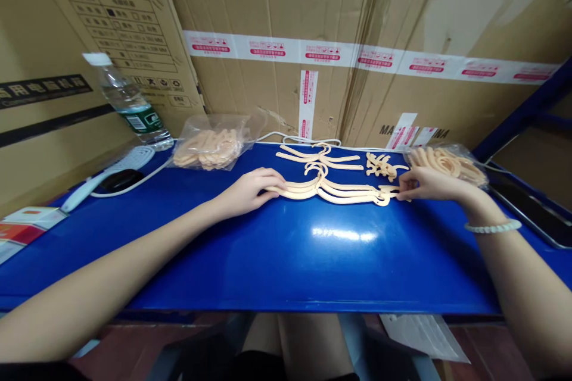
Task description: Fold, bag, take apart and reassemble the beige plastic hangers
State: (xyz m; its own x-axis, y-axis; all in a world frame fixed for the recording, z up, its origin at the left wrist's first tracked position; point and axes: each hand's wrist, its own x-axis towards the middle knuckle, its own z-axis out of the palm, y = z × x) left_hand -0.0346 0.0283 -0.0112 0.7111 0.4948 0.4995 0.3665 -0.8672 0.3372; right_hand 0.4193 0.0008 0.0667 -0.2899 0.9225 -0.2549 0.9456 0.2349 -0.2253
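Note:
A small stack of cream plastic hangers (333, 189) lies flat on the blue table (286, 256). My left hand (250, 189) rests on the stack's left end with its fingers curled over the hanger arm. My right hand (431, 184) pinches the stack's right end, fingers closed on it. A second group of cream hangers (319, 156) lies just behind the stack. A few small cream clips (382, 165) sit to its right.
A clear bag of cream parts (210, 147) lies at the back left and another bag (449, 162) at the back right. A water bottle (127, 101), a white tool with a cable (109, 174) and boxes (24, 223) stand left. Cardboard cartons (313, 41) wall the back.

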